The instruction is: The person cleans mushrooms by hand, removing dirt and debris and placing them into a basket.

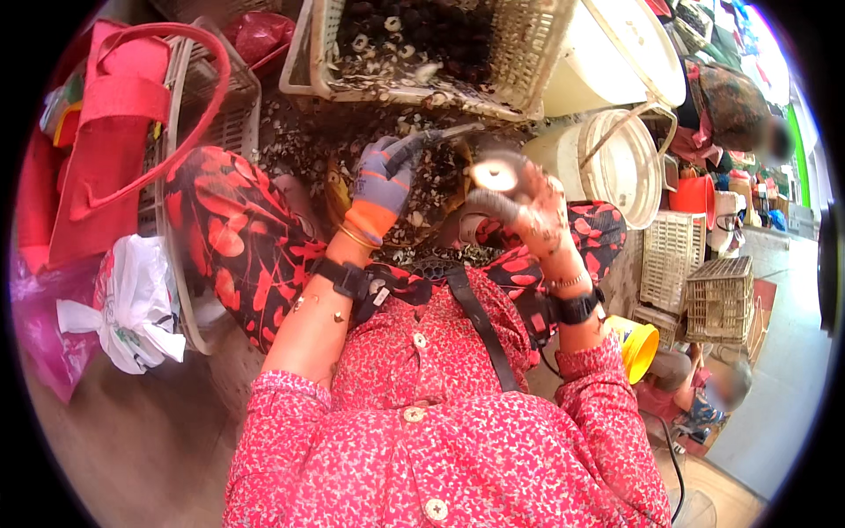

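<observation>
My left hand (pixel 383 181), in a grey and orange work glove, is closed around the dark handle of a knife (pixel 462 130); its blade points right. My right hand (pixel 538 211) has dirty skin and a grey covering on one digit. It holds a round, brown-rimmed piece with a pale cut face (pixel 495 175), perhaps a water chestnut, blurred. The knife tip is above and left of this piece, apart from it. Below both hands lie many pale and dark scraps (pixel 416 218). Beyond them, a plastic crate (pixel 422 99) holds dark round produce and pale pieces.
White buckets (pixel 643 171) stand right of the crate. At left are a red bag (pixel 109 152), a crate edge (pixel 254 119) and a tied white plastic bag (pixel 135 297). A yellow bucket (pixel 640 350) and stacked crates (pixel 673 257) are at right, with other people farther off.
</observation>
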Demonstrator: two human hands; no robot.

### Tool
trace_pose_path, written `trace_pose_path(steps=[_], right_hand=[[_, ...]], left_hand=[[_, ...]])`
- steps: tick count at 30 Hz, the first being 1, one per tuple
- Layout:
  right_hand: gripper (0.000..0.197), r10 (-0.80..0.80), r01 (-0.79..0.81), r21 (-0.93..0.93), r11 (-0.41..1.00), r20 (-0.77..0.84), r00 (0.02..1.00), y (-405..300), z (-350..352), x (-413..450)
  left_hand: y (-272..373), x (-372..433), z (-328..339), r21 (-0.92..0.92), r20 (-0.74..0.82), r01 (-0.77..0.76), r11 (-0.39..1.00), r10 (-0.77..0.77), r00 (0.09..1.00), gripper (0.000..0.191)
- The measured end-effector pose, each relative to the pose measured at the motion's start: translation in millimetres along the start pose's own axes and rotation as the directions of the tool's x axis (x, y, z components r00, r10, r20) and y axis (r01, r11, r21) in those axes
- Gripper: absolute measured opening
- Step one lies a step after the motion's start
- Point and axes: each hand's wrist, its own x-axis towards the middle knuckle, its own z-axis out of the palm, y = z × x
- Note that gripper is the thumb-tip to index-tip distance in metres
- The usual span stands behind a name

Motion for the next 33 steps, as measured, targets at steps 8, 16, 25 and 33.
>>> trace_pose_path(steps=[8,16,25,33], right_hand=[[0.043,-0.429,0.345,-0.503,0.792,-0.057,0.901,34.9,-20.4,23.7],[0.042,0.206,-0.056,-0.382,0.923,0.363,0.909,9.6,-44.7,10.8],[0.039,0.326,-0.265,-0.235,0.935,0.277,0.904,34.3,-16.0,-2.5],[0.049,-0.258,0.177,-0.848,0.500,0.049,0.965,67.6,17.5,11.7]], left_hand=[[58.4,-9.1,-6.6,0.395,0.157,-0.314,0.863,0.273,0.949,0.033],[68.1,1.1,-25.8,0.377,0.462,-0.528,0.761,0.339,0.819,0.040],[60.5,-20.0,6.7,-0.427,0.516,0.484,0.764,-0.233,0.824,0.028],[42.3,-24.3,16.1,-0.506,0.455,0.603,0.617,-0.403,0.794,0.031]])
